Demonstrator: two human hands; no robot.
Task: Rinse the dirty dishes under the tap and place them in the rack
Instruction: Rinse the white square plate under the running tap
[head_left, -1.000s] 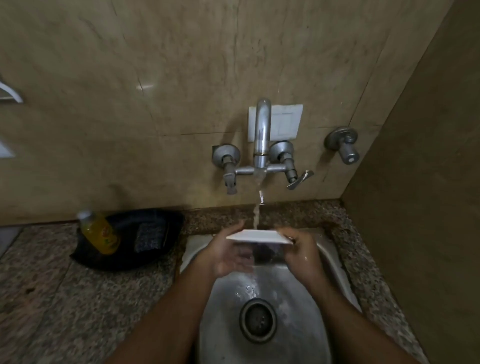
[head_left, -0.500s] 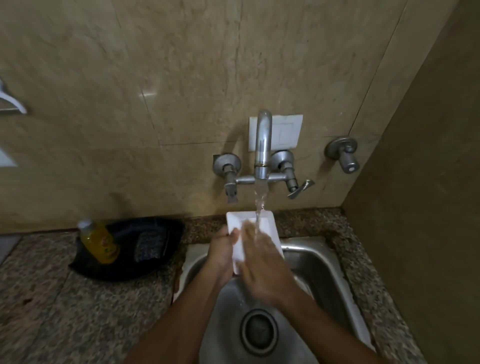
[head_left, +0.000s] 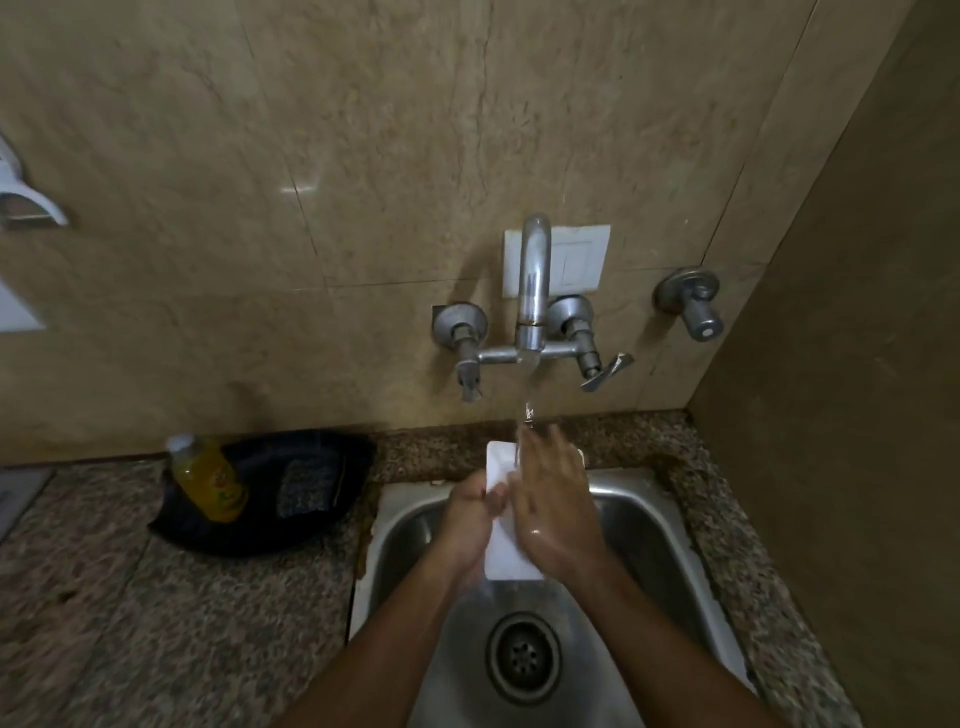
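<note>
At the lower centre of the frame, under the tap (head_left: 533, 291), we are mid-rinse on a white dish (head_left: 506, 561).

Our left hand (head_left: 470, 519) has its grip clamped on the dish's left edge, tilted over the sink (head_left: 654, 514); our right hand (head_left: 558, 509) lies flat on its face, fingers apart, holding nothing, in the stream. Next, we judge, comes carrying it to the rack, which is not in view.

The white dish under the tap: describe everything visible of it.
The white dish is a flat rectangular plate with rounded corners, glossy and plain, probably ceramic or plastic. It is held tilted over the steel sink, its far end under the running tap. The left hand grips its left edge; the right hand lies flat on its face.
</note>
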